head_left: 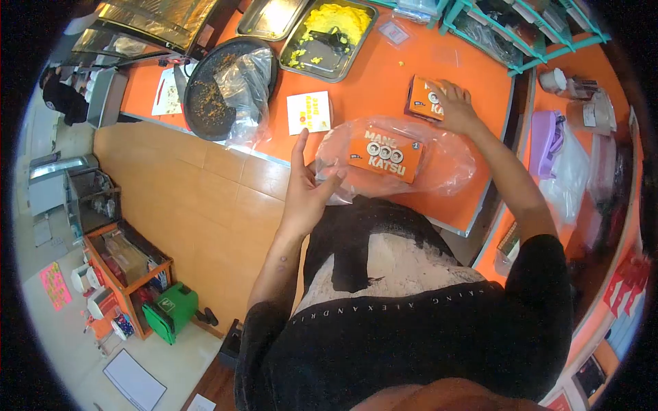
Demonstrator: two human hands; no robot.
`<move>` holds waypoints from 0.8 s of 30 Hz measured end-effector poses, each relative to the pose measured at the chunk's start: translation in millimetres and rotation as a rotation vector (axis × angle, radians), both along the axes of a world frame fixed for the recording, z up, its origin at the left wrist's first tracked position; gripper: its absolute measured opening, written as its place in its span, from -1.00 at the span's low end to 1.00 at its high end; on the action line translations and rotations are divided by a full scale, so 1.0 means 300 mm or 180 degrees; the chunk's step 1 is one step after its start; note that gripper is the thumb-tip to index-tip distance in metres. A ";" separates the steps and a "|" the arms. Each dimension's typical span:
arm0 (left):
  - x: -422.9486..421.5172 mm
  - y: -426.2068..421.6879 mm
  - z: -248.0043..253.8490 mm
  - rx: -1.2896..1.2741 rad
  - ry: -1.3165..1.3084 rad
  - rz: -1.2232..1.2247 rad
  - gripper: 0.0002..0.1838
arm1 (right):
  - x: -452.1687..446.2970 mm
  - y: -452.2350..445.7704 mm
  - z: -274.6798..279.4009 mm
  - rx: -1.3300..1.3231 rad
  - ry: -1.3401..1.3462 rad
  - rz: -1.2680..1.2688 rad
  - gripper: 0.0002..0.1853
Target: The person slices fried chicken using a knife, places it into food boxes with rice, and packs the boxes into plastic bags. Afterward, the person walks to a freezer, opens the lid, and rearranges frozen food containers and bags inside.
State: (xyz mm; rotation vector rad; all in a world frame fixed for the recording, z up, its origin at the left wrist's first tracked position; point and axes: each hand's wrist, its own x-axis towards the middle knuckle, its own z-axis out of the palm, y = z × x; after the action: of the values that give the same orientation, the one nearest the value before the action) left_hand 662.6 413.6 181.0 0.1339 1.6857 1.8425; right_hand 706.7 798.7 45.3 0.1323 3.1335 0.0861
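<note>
An orange printed food box (385,159) lies inside a clear plastic bag (449,171) on the orange table in front of me. My left hand (308,188) grips the left edge of this bag, with the index finger stretched upward. Beyond the bag, my right hand (456,106) is closed over the right side of a second orange box (421,101), which rests on the table. A small white box with coloured lettering (308,113) stands just past my left fingertips.
A black pan (205,103) with brown crumbs and a plastic sheet stands at the left. Behind are a metal tray with yellow food (336,31) and another metal tray (271,17). A teal rack (517,38) is at the back right. A green bin (171,312) stands on the floor.
</note>
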 end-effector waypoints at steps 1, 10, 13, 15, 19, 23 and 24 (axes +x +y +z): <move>0.001 -0.002 0.002 0.0046 0.0016 0.0010 -0.18 | -0.015 0.001 0.003 -0.0286 -0.0151 -0.0316 0.03; -0.064 -0.058 -0.136 -0.0466 0.0616 -0.0522 -0.44 | 0.066 -0.162 0.495 -0.2510 0.1174 -0.0443 0.14; -0.081 -0.048 -0.172 -0.0276 0.0541 -0.0508 -0.48 | 0.129 -0.441 0.678 -0.3322 0.1341 -0.0989 0.19; -0.095 -0.048 -0.148 -0.0158 -0.0008 -0.0541 -0.58 | 0.176 -0.587 0.592 -0.3833 0.0932 -0.1351 0.16; -0.117 -0.085 -0.122 -0.0112 -0.0410 -0.0615 -0.63 | 0.169 -0.698 0.281 -0.3753 0.1260 -0.0044 0.02; -0.111 -0.110 -0.214 0.0024 0.0623 -0.0476 -0.61 | 0.178 -0.663 0.286 -0.2094 0.0190 0.0424 -0.09; -0.109 -0.115 -0.230 0.0033 0.0906 -0.0520 -0.60 | 0.189 -0.660 0.298 -0.1757 -0.0050 0.0364 -0.11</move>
State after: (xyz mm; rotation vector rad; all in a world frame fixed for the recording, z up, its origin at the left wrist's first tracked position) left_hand 629.8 379.1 112.0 0.5444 1.7943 1.7736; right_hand 763.3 600.7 134.9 -0.0514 3.0072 -0.7607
